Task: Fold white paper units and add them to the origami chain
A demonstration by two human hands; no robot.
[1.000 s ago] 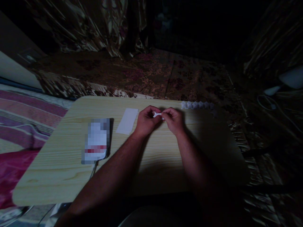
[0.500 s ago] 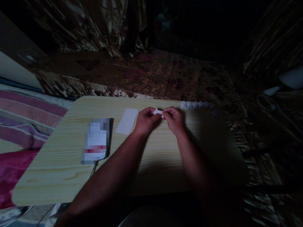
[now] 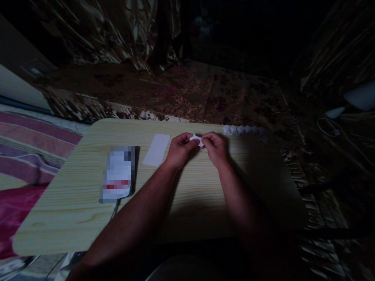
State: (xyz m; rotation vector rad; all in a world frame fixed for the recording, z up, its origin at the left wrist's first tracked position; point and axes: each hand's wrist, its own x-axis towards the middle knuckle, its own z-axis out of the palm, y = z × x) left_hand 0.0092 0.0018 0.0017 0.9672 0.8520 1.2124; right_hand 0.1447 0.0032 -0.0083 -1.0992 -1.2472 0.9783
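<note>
Between my two hands is a small white paper star (image 3: pixel 195 138), held above the far middle of the wooden table (image 3: pixel 199 195). My left hand (image 3: pixel 179 148) pinches its left side, thumb on top. From the other side, my right hand (image 3: pixel 215 147) grips it with thumb and fingertips. Fingers cover part of the folded paper. White paper strips (image 3: pixel 157 150) lie flat just left of my left hand. Beyond my right hand, a row of several white folded paper stars (image 3: pixel 240 130) runs along the table's far edge.
A phone-like device with a blurred screen (image 3: pixel 118 171) rests on the left of the table, a cable at its lower end. Striped bedding (image 3: pixel 35 136) and a pink cloth (image 3: pixel 17 218) lie to the left. A patterned cover (image 3: pixel 175 89) is behind the table.
My fingers have shifted very slightly on the paper star, and its points show a little more clearly. The rest has stayed in place.
</note>
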